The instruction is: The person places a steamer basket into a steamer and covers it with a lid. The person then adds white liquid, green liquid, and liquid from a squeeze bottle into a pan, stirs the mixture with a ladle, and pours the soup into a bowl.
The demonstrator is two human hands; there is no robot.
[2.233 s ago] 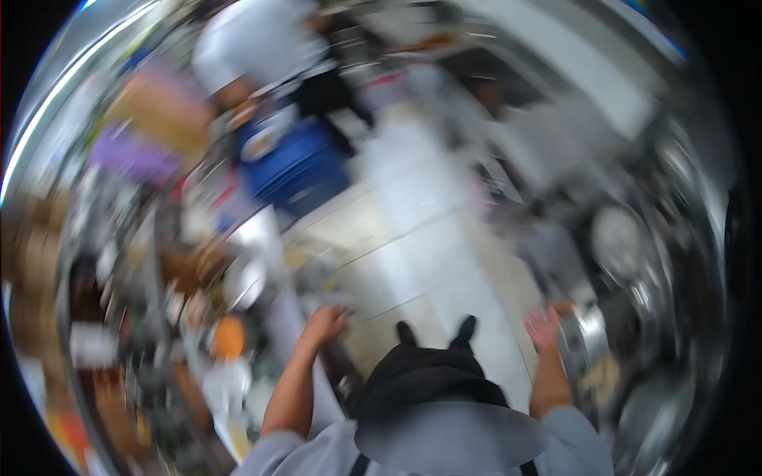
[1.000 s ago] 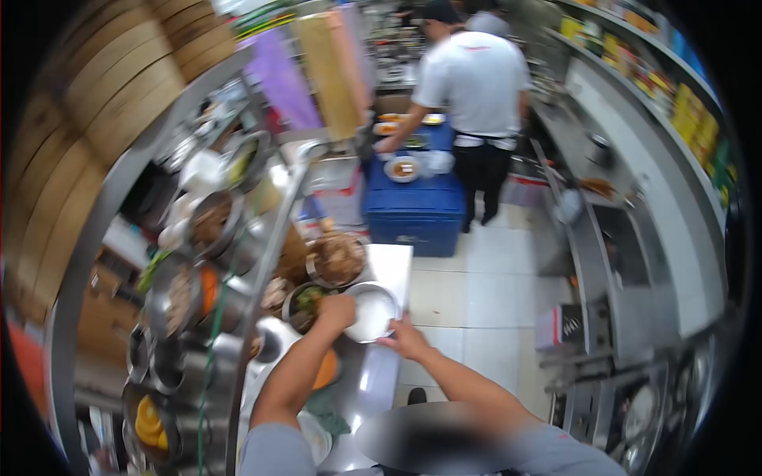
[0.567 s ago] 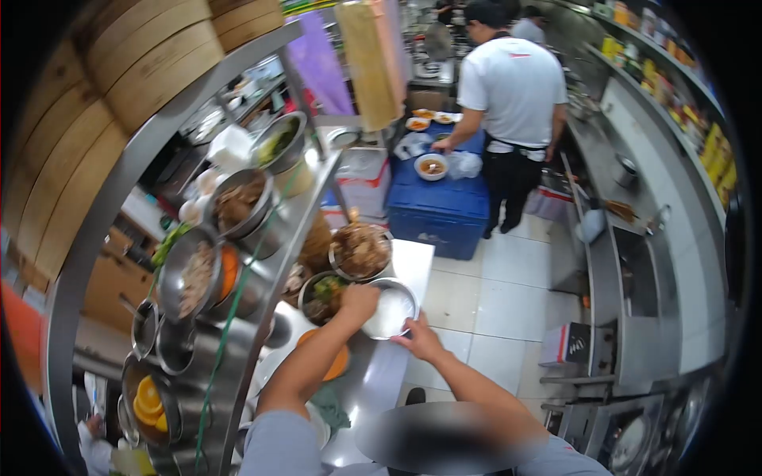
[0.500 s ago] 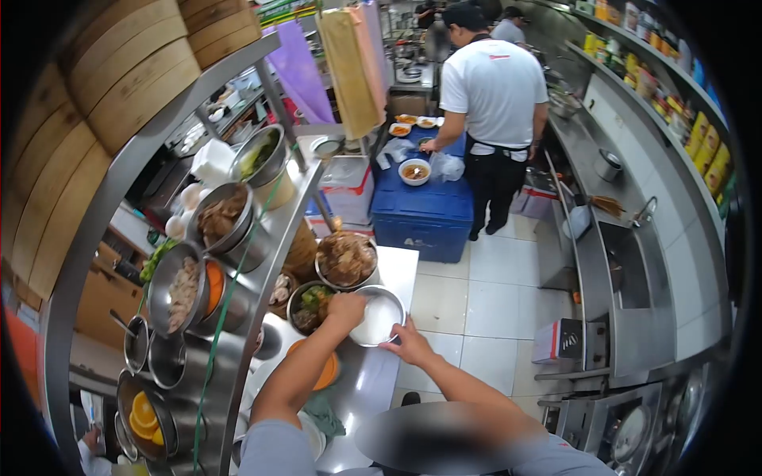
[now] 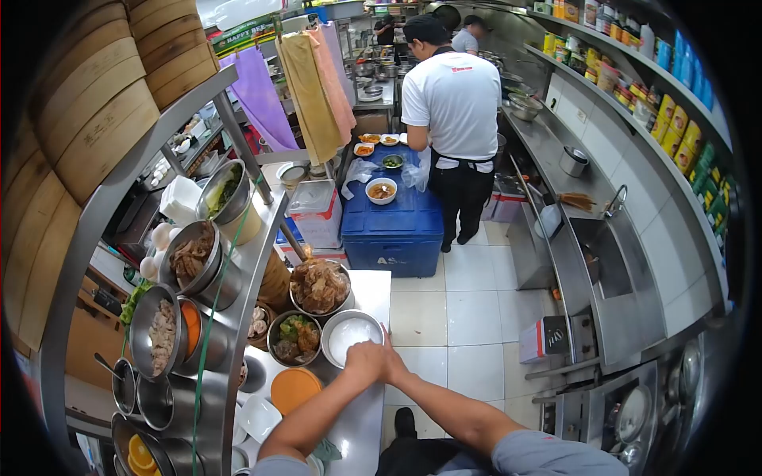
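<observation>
A metal bowl (image 5: 343, 327) with something white in it stands on the counter in front of me. My left hand (image 5: 366, 362) is closed at its near rim, its fingers mostly hidden beneath it. Right beside it, my right hand (image 5: 390, 362) grips the bowl's near right edge, one finger along the rim. The two hands touch or overlap. To the left of this bowl is another bowl holding green vegetables and brown pieces (image 5: 295, 337). Behind them sits a bowl heaped with brown meat (image 5: 319, 287). An orange round lid (image 5: 295, 389) lies near my left forearm.
A steel shelf (image 5: 262, 238) on the left carries several bowls of food. Bamboo steamers (image 5: 103, 119) are stacked above it. Ahead, a co-worker (image 5: 452, 103) stands by a blue cooler (image 5: 393, 246) bearing small bowls. A sink (image 5: 611, 254) is on the right.
My left hand has moved from the bowl's left side to its near rim, beside my right hand. The view has shifted. The co-worker's hand has drawn back from the cooler top.
</observation>
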